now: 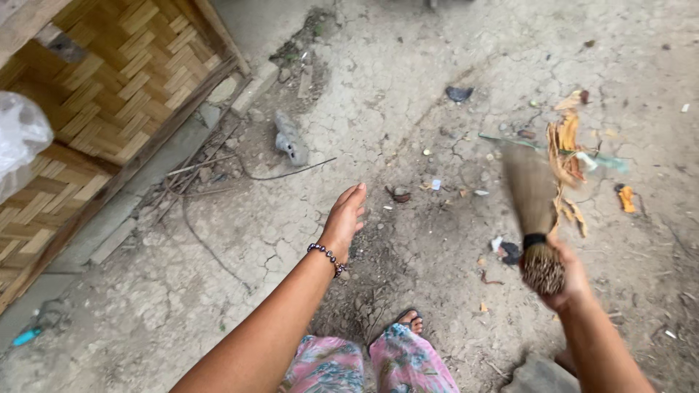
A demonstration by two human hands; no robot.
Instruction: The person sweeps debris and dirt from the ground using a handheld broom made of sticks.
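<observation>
Head view: right hand (564, 280) clamped on blurred broom (535, 211), lower right; left hand (345, 218) mid-frame, fingers (352, 196) straight and together, over cracked dirt ground (218, 240).

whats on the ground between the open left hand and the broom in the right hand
In the head view, between the left hand and the broom in the right hand lies cracked dirt with small litter: a brown shell-like scrap and pale bits.

— We see soft, even daylight over the cracked dirt ground (408, 94); shadows are faint, only a dim patch at the lower middle.

— We agree. The broom (535, 211) at the right is smeared by motion blur, and the white plastic bag (18, 138) at the left edge is nearly blown out. Frame edges bend slightly.
</observation>
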